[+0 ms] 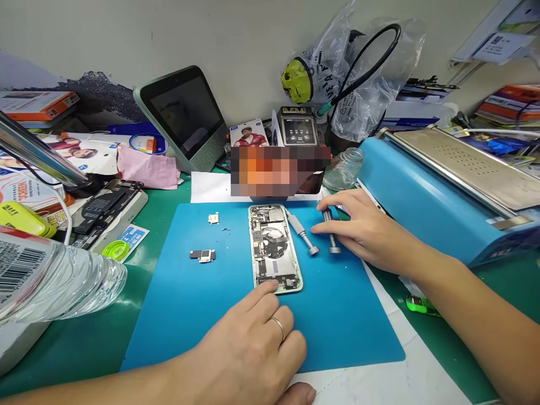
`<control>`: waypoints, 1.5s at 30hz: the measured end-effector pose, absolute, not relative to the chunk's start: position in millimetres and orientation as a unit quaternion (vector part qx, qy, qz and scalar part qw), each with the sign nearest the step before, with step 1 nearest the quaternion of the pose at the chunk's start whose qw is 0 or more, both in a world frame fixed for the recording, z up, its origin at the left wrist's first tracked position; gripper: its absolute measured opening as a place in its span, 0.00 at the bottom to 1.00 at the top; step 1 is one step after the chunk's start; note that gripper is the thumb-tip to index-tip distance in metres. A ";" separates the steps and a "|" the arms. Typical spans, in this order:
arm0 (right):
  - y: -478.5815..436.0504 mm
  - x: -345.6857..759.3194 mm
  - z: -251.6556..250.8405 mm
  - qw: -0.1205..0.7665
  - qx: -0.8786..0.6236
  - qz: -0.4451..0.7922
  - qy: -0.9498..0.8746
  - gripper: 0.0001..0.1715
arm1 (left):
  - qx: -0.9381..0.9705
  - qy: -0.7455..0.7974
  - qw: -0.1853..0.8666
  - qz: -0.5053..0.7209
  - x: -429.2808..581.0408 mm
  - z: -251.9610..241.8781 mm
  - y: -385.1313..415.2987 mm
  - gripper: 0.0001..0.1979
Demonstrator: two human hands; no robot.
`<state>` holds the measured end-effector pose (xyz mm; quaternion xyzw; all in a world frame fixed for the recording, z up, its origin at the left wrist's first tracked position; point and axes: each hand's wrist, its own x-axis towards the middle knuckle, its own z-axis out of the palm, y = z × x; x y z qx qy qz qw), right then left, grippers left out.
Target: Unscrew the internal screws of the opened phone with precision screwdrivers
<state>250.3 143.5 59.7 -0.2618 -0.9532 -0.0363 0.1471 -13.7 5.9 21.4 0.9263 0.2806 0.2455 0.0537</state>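
Observation:
An opened phone with its inner parts bare lies on a blue mat. My left hand is below it, fingers curled, the outermost fingertip touching the phone's bottom edge. Whatever its palm side holds, if anything, is hidden. At the mat's right side my right hand has its thumb and forefinger around a dark screwdriver, its wide cap down on the mat. A grey screwdriver lies between that hand and the phone. Left of the phone are a small metal piece, a small dark-and-silver part and tiny bits.
On the right stands a blue machine with a metal top plate. A glass jar, a screen device and a blurred patch are behind the mat. At left are a clear plastic bottle and another opened device.

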 end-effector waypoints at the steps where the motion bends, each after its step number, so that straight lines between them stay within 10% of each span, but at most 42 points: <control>1: 143.3 250.4 59.6 0.147 -0.263 -0.034 -0.953 0.19 | 0.926 0.281 0.055 0.245 -13.7 21.1 5.5 0.16; 45: 139.7 246.8 63.4 0.171 -0.276 0.056 -0.944 0.14 | 0.926 0.283 0.058 0.245 -13.5 16.8 6.9 0.17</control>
